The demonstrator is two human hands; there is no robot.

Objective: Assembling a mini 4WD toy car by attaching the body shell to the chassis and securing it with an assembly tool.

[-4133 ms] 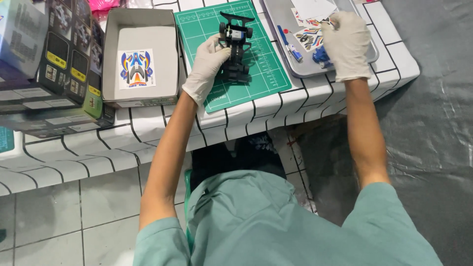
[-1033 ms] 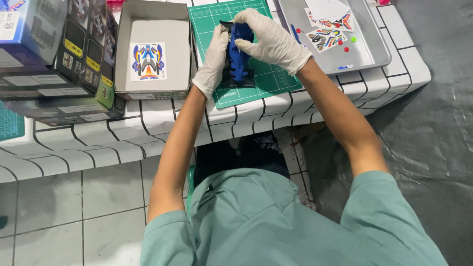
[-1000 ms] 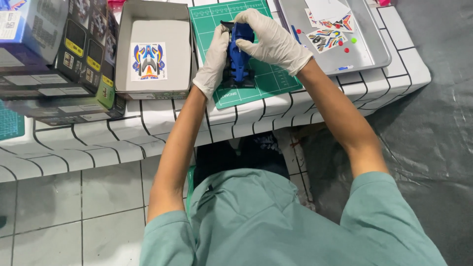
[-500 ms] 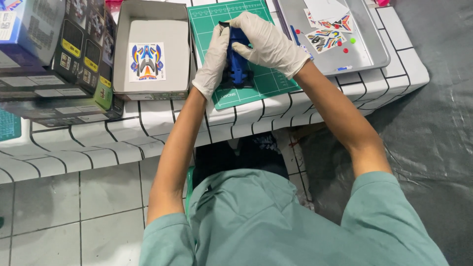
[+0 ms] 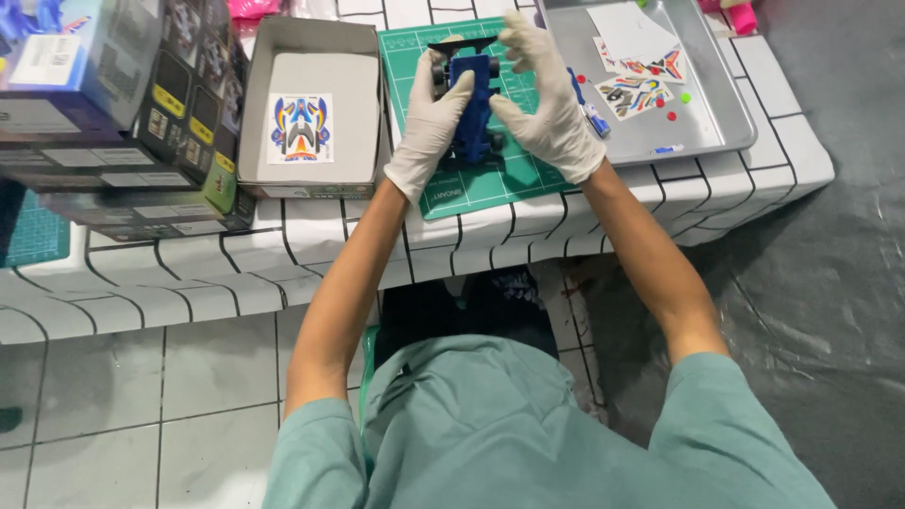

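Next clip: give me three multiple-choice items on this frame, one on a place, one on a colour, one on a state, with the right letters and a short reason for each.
1. Where does the sticker sheet with the blue, yellow and red design lie?
A. in the open box
B. on the green mat
C. on the floor

2. What colour is the toy car's body?
A. red
B. blue
C. white

3. How is the toy car held?
A. lying untouched on the mat
B. by the left hand alone
C. between both gloved hands

Answers:
1. A: the sticker sheet lies flat on the bottom of the open box, left of the green mat.
2. B: the toy car shows a blue shell with black wheels.
3. C: the left hand and the right hand, both in white gloves, grip the car from either side above the mat.
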